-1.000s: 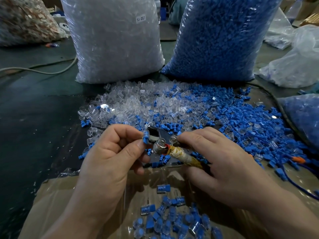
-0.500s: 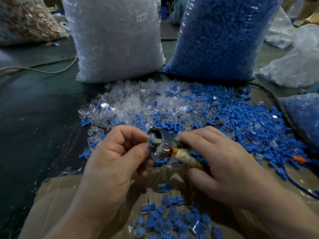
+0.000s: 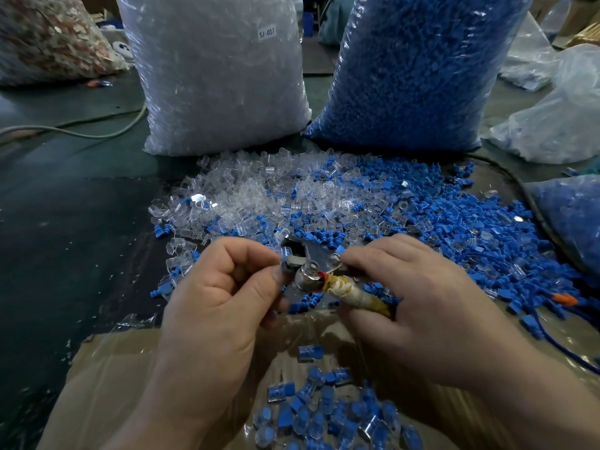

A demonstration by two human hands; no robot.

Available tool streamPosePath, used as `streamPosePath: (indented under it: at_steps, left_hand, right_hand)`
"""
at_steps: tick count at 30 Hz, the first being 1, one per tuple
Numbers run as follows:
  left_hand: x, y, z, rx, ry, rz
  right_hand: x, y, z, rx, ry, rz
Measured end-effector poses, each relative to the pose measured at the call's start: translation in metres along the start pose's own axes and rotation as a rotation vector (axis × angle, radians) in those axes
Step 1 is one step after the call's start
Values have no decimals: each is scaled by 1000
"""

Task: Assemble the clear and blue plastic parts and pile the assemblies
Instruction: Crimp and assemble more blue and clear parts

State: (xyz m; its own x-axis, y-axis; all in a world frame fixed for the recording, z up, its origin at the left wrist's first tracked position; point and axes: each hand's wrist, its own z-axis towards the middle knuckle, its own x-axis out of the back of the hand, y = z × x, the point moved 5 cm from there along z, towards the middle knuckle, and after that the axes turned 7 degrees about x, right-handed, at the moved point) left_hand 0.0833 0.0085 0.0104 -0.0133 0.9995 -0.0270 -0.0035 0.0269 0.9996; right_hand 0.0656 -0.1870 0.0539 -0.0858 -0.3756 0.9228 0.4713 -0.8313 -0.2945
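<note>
**Change.** A second ago the left hand (image 3: pixel 220 303) pinches a blue part just left of the press tool (image 3: pixel 306 277). Now the part (image 3: pixel 285 254) sits against the tool's dark head, with a clear shell showing round it. Judged: this piece is at the pressing step and is not yet in the pile.

**Hands.** Left fingers: thumb and forefinger pinch the part, the rest are curled in. Right hand (image 3: pixel 422 303): fingers wrap the handle (image 3: pixel 354 293).

**Materials.**
- Press tool: dull grey metal with a round boss; handle bound in yellowed tape.
- Clear parts (image 3: pixel 259 196): glossy, small cup-like shells, heaped loose on the counter (image 3: pixel 65 222).
- Blue parts (image 3: pixel 454 216): matte, ribbed plugs, heaped loose beside them.
- Pile of assemblies (image 3: pixel 324 414): blue inside clear, lying on film-covered cardboard (image 3: pixel 107 384) nearest the person.
</note>
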Motion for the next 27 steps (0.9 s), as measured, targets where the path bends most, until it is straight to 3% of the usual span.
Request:
streamPosePath:
  at_steps: [6, 12, 17, 20, 27]
  left_hand:
    - [-3, -6, 4, 122, -7, 99]
    - [-14, -2, -2, 133, -38, 210]
    - [-21, -1, -7, 131, -29, 267]
    - [-23, 3, -10, 90, -27, 250]
    - [-21, 11, -13, 71, -71, 199]
  right_hand:
    - [-9, 28, 5, -140, -121, -220]
    - [-13, 31, 17, -196, -146, -280]
    - [-3, -10, 12, 15, 127, -120]
    - [-11, -25, 12, 149, 107, -113]
    - [-8, -25, 12, 166, 148, -36]
